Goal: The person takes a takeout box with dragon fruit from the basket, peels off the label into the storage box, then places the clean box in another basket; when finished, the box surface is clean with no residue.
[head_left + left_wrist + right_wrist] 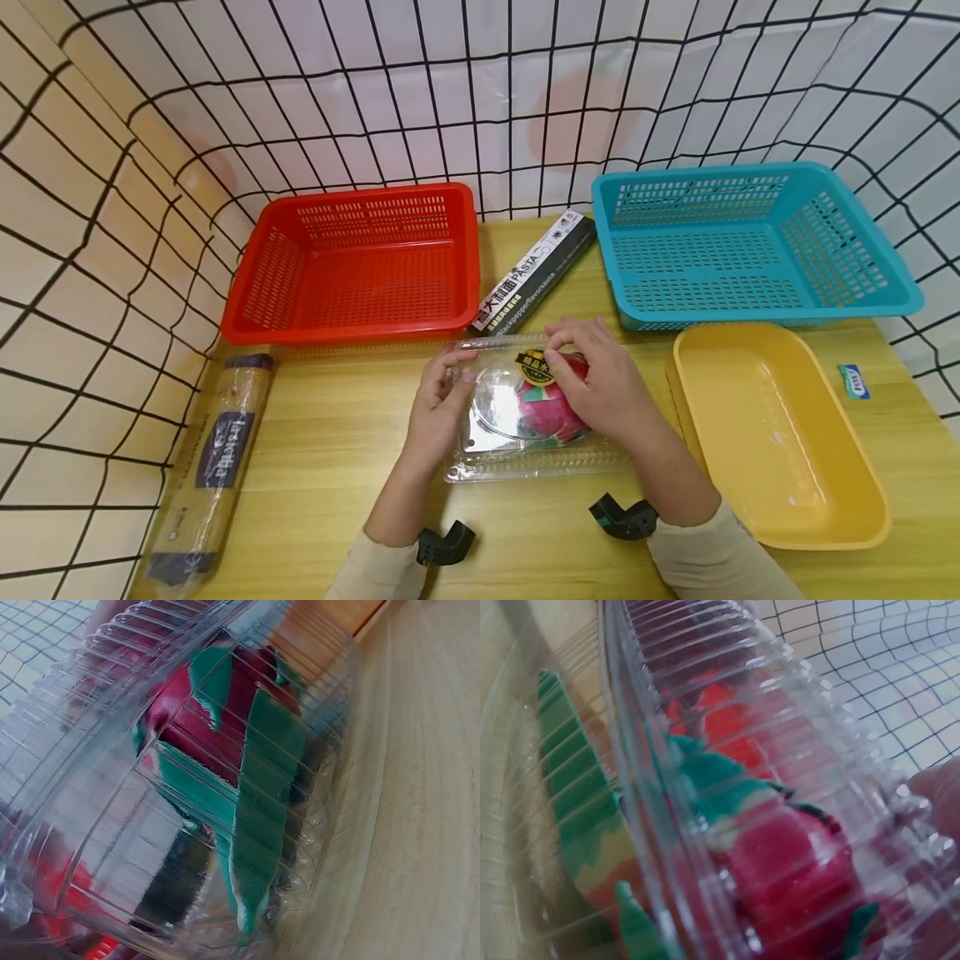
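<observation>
A clear plastic clamshell box (487, 462) lies on the table before me, with a round label (536, 367) on its lid. Inside it sits a pink dragon fruit (551, 414) with green scales, seen through the ribbed wall in the left wrist view and the right wrist view. My left hand (438, 408) grips the box's left side, thumb on top. From the right, my right hand (600, 379) reaches over the lid, its thumb and bent index finger at the label and far rim, holding the box there. The other right fingertips are partly hidden.
Behind the box, a black-and-white pasta box (536, 271) lies slanted between a red basket (255, 279) and a blue basket (750, 317). A yellow tray (772, 433) and a small packet (853, 381) are at right. At left lies a long pasta bag (217, 467). Black wire mesh (472, 125) encloses the table.
</observation>
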A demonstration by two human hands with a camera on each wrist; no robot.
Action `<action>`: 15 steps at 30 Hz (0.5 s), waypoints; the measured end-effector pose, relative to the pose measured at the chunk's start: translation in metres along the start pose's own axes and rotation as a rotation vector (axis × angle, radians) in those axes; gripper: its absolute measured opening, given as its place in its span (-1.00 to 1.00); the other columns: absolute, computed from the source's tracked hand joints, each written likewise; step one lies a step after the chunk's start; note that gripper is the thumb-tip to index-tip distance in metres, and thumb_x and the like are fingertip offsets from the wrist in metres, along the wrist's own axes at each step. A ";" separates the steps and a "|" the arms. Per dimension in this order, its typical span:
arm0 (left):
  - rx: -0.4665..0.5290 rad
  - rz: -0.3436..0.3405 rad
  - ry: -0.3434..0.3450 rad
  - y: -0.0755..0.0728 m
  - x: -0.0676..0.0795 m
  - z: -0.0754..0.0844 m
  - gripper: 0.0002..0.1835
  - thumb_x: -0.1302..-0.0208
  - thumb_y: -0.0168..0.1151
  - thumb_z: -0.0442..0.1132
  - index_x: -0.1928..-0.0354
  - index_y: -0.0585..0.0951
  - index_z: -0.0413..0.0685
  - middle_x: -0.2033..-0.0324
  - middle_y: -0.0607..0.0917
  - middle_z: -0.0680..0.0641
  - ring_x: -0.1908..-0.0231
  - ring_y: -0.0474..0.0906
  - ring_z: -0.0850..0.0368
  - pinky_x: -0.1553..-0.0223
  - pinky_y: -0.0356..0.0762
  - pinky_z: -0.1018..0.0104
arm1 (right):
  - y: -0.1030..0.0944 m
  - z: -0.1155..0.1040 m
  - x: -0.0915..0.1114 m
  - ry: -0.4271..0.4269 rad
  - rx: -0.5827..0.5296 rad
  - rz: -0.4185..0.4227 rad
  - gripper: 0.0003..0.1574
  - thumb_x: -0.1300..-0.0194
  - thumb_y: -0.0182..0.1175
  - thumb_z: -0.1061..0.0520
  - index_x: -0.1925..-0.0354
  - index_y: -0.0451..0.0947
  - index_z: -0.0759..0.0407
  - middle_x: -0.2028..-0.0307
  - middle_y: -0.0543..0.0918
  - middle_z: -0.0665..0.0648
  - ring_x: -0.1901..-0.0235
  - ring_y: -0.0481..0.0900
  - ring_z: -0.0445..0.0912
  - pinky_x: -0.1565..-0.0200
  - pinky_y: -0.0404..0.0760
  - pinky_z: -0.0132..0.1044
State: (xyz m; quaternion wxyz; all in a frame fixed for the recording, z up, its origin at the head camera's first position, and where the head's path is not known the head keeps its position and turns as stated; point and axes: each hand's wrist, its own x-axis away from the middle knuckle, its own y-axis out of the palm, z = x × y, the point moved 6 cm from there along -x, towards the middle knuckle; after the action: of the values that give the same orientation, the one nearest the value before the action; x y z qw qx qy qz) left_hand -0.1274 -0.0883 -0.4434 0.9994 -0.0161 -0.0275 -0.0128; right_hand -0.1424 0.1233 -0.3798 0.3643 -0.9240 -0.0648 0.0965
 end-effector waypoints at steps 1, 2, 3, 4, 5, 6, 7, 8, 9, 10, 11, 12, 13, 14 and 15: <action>0.000 0.005 0.001 0.000 0.000 0.000 -0.70 -0.49 0.10 -0.32 -0.19 0.58 -0.08 -0.56 0.17 -0.22 -0.60 -0.02 -0.14 -0.57 -0.10 -0.26 | -0.002 -0.001 0.001 0.011 -0.004 0.000 -0.94 -0.49 0.16 0.09 0.17 0.52 0.04 -0.29 0.58 0.18 -0.46 0.34 0.21 -0.53 0.13 0.24; 0.000 0.010 0.002 0.000 0.000 0.000 -0.70 -0.49 0.10 -0.32 -0.19 0.58 -0.08 -0.56 0.18 -0.22 -0.60 -0.01 -0.14 -0.57 -0.09 -0.26 | -0.003 -0.002 0.003 0.022 -0.011 0.001 -0.95 -0.48 0.16 0.09 0.16 0.54 0.03 -0.31 0.57 0.19 -0.46 0.34 0.22 -0.49 0.19 0.27; -0.001 0.014 0.003 -0.001 0.000 0.000 -0.70 -0.49 0.10 -0.32 -0.19 0.59 -0.08 -0.55 0.18 -0.22 -0.59 0.00 -0.14 -0.56 -0.08 -0.27 | -0.006 -0.004 0.004 0.033 -0.012 0.006 -0.95 -0.47 0.17 0.09 0.15 0.55 0.03 -0.33 0.55 0.19 -0.46 0.35 0.23 -0.45 0.26 0.30; -0.001 0.016 0.003 -0.001 0.000 0.000 -0.71 -0.49 0.11 -0.33 -0.18 0.59 -0.08 -0.55 0.19 -0.23 -0.59 0.00 -0.14 -0.56 -0.08 -0.27 | -0.008 -0.005 0.007 0.045 -0.012 0.013 -0.94 -0.46 0.19 0.09 0.14 0.57 0.03 -0.34 0.54 0.20 -0.45 0.35 0.23 -0.41 0.33 0.31; -0.002 0.017 0.003 -0.001 0.000 0.000 -0.71 -0.49 0.11 -0.32 -0.18 0.59 -0.08 -0.55 0.19 -0.23 -0.59 0.01 -0.14 -0.56 -0.08 -0.27 | -0.012 -0.007 0.009 0.050 -0.008 0.022 -0.94 -0.45 0.21 0.11 0.13 0.59 0.02 -0.34 0.54 0.20 -0.43 0.37 0.22 -0.35 0.41 0.31; -0.004 0.017 0.002 0.000 0.000 0.000 -0.71 -0.49 0.11 -0.32 -0.18 0.59 -0.08 -0.55 0.19 -0.22 -0.59 0.01 -0.14 -0.56 -0.07 -0.28 | -0.016 -0.009 0.011 0.048 -0.001 0.034 -0.92 -0.43 0.22 0.12 0.12 0.60 0.03 -0.33 0.54 0.20 -0.42 0.39 0.21 -0.33 0.44 0.29; -0.006 0.017 0.001 0.000 0.000 0.000 -0.71 -0.49 0.11 -0.32 -0.18 0.59 -0.07 -0.55 0.20 -0.22 -0.59 0.01 -0.14 -0.56 -0.07 -0.28 | -0.020 -0.011 0.013 0.035 0.005 0.050 -0.91 -0.41 0.25 0.15 0.12 0.62 0.05 -0.30 0.57 0.20 -0.40 0.41 0.20 -0.32 0.47 0.27; -0.009 0.017 0.000 0.000 0.000 0.000 -0.71 -0.49 0.12 -0.31 -0.18 0.59 -0.07 -0.55 0.20 -0.22 -0.59 0.02 -0.14 -0.56 -0.06 -0.28 | -0.025 -0.012 0.015 0.020 0.009 0.066 -0.90 -0.40 0.26 0.17 0.12 0.62 0.06 -0.24 0.61 0.18 -0.37 0.44 0.18 -0.31 0.49 0.25; -0.013 0.018 0.000 0.000 0.000 0.000 -0.71 -0.49 0.12 -0.31 -0.18 0.59 -0.06 -0.55 0.20 -0.22 -0.59 0.02 -0.14 -0.55 -0.05 -0.28 | -0.030 -0.014 0.017 0.005 0.021 0.082 -0.89 -0.39 0.28 0.19 0.11 0.63 0.07 -0.16 0.64 0.17 -0.31 0.49 0.14 -0.29 0.52 0.22; -0.018 0.019 -0.001 -0.001 0.000 0.000 -0.71 -0.49 0.12 -0.31 -0.18 0.59 -0.06 -0.55 0.20 -0.22 -0.59 0.02 -0.14 -0.55 -0.05 -0.28 | -0.035 -0.015 0.019 -0.005 0.029 0.094 -0.86 -0.38 0.29 0.20 0.09 0.63 0.07 -0.08 0.66 0.15 -0.26 0.52 0.12 -0.26 0.55 0.21; -0.020 0.019 -0.001 -0.001 0.000 0.000 -0.71 -0.49 0.12 -0.30 -0.18 0.59 -0.06 -0.55 0.20 -0.22 -0.59 0.02 -0.14 -0.55 -0.05 -0.28 | -0.040 -0.016 0.021 -0.015 0.039 0.105 -0.84 -0.38 0.29 0.21 0.07 0.62 0.07 -0.01 0.67 0.13 -0.20 0.53 0.10 -0.24 0.55 0.20; -0.024 0.019 -0.001 -0.001 0.000 0.000 -0.71 -0.49 0.12 -0.30 -0.18 0.59 -0.05 -0.55 0.20 -0.22 -0.59 0.02 -0.15 -0.55 -0.04 -0.28 | -0.045 -0.016 0.023 -0.020 0.045 0.117 -0.83 -0.38 0.29 0.22 0.06 0.62 0.07 0.05 0.67 0.12 -0.14 0.55 0.09 -0.23 0.54 0.20; -0.025 0.020 0.000 -0.001 0.000 0.000 -0.71 -0.49 0.12 -0.30 -0.18 0.59 -0.05 -0.54 0.21 -0.22 -0.59 0.02 -0.15 -0.55 -0.04 -0.28 | -0.050 -0.015 0.025 -0.022 0.053 0.131 -0.81 -0.38 0.29 0.22 0.04 0.62 0.07 0.10 0.66 0.10 -0.08 0.56 0.07 -0.19 0.55 0.18; -0.027 0.022 0.000 -0.001 0.000 0.001 -0.71 -0.49 0.12 -0.31 -0.18 0.59 -0.05 -0.54 0.21 -0.22 -0.59 0.03 -0.15 -0.55 -0.04 -0.28 | -0.054 -0.014 0.028 -0.019 0.065 0.140 -0.79 -0.38 0.29 0.21 0.02 0.61 0.06 0.15 0.65 0.08 -0.02 0.56 0.05 -0.14 0.56 0.15; -0.028 0.022 0.000 -0.002 0.000 0.000 -0.71 -0.49 0.12 -0.30 -0.18 0.59 -0.05 -0.54 0.21 -0.22 -0.59 0.03 -0.15 -0.55 -0.04 -0.28 | -0.058 -0.012 0.030 -0.018 0.081 0.155 -0.77 -0.38 0.30 0.21 0.00 0.61 0.06 0.18 0.64 0.07 0.04 0.56 0.02 -0.09 0.56 0.07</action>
State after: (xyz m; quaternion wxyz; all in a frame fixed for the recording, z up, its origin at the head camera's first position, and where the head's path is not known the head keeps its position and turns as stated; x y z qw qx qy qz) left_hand -0.1273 -0.0898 -0.4429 0.9992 -0.0306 -0.0271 -0.0020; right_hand -0.1136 0.1631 -0.3355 0.3922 -0.9099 0.0076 0.1351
